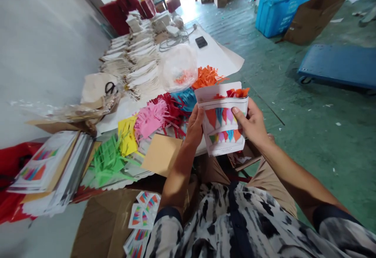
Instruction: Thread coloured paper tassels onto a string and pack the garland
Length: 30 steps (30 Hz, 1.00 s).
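Observation:
Both my hands hold up a white paper packet (225,132) printed with rows of coloured pennant flags. My left hand (194,127) grips its left edge, fingers wrapped behind. My right hand (252,124) grips its right edge, thumb pressed on the front. Red-orange paper flags (237,92) stick out of the packet's open top. Below the packet lie heaps of cut paper flags: orange (207,76), blue (183,98), dark red (170,109), pink (149,119), yellow (127,134) and green (108,162).
A stack of printed packets (49,172) lies at the left. Loose printed cards (143,215) rest near my lap. A clear plastic bag (178,67), scissors (110,88) and piles of white bundles (138,60) sit further back. Blue crates (282,9) and a cart (337,66) stand on the green floor.

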Available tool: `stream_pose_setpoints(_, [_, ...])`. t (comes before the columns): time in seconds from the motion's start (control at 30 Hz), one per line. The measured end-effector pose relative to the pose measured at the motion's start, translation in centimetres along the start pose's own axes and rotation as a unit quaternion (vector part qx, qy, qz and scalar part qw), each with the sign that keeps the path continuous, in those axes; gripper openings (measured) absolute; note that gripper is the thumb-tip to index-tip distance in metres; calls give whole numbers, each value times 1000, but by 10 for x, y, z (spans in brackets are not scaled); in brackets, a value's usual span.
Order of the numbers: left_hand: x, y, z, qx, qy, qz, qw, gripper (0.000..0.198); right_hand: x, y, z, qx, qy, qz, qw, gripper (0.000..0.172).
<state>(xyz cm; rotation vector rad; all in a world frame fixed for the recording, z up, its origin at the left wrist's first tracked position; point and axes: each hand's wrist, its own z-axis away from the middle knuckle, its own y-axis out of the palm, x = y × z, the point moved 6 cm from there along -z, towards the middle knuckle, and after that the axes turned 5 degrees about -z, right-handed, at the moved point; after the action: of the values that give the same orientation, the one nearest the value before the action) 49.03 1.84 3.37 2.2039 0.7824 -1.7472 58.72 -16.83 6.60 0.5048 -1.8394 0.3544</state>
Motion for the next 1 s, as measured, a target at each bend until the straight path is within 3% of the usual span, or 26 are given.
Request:
stream_pose_setpoints(0.13, [12, -2, 9, -48, -87, 103, 990, 61, -14, -4, 7, 3, 47, -20, 999, 51])
stream_pose_setpoints(0.3, [5, -10, 14, -115, -24, -17, 993, 70, -25, -5, 14, 98, 69, -71, 990, 65])
stream_pose_setpoints(0.37, [-2, -9, 16, -130, 0, -43, 991, 71, -27, -6, 15, 101, 62, -85, 989, 68])
stream_pose_setpoints(0.53, [-10, -3, 27, -170, -30, 132, 976, 61, -22, -7, 20, 67, -6, -99, 993, 57])
stream_pose_setpoints(0.6, [-14, -4, 33, -190, -32, 146, 970, 55, -19, -6, 24, 64, -26, -87, 994, 49])
stream_pose_setpoints(0.7, [-27, -12, 43, -229, 7, 47, 972, 49, -15, -2, 28, 71, -35, -95, 992, 46])
stream_pose_setpoints(0.77, [-36, -14, 47, -233, 44, -11, 971, 49, -11, -1, 28, 64, -41, -111, 991, 56])
stream_pose_setpoints(0.87, [-46, -11, 49, -228, 98, -9, 969, 47, -3, -4, 28, 15, -74, -107, 991, 69])
stream_pose_setpoints(1.0, [-52, -10, 53, -246, 150, -17, 958, 41, 5, -7, 32, -23, -126, -66, 990, 63])
